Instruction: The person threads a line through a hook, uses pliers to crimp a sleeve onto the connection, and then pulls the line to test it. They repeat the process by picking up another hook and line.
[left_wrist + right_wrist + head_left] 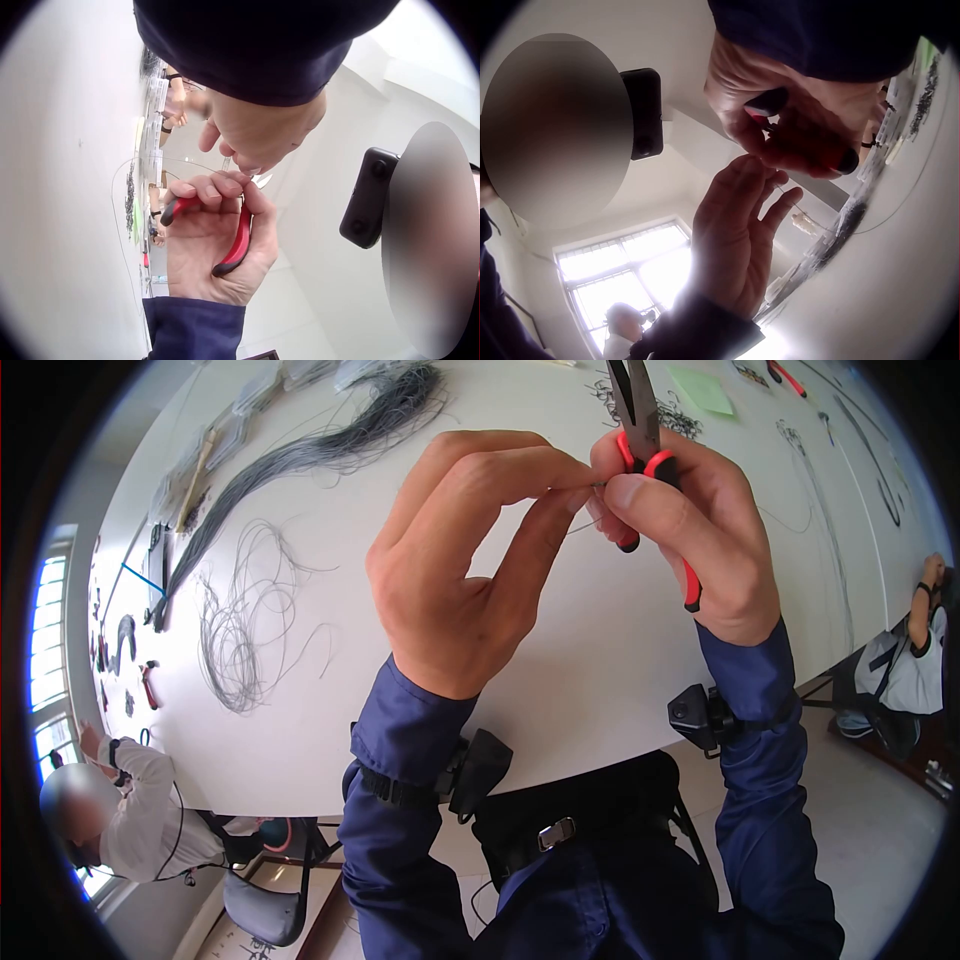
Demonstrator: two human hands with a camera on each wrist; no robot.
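My left hand (pixel 450 560) pinches a thin grey wire (pixel 114 196) between thumb and fingertips, over the white table. Against those fingertips, the thumb and forefinger of my right hand (pixel 720 530) meet at the same spot on the wire. The right hand also holds pliers (pixel 648 435) with red and black handles, their jaws pointing away from me and slightly apart. One red handle (pixel 238 244) lies across the palm in the left wrist view. From the fingers the wire's free length runs out in a long curve, seen in both wrist views.
A thick bundle of grey wire (pixel 225 485) lies at the left, with a loose tangle of wire (pixel 245 625) nearer me. Beyond my right hand are a heap of small dark wire pieces (pixel 680 422) and a green sheet (pixel 703 390). People sit at both sides.
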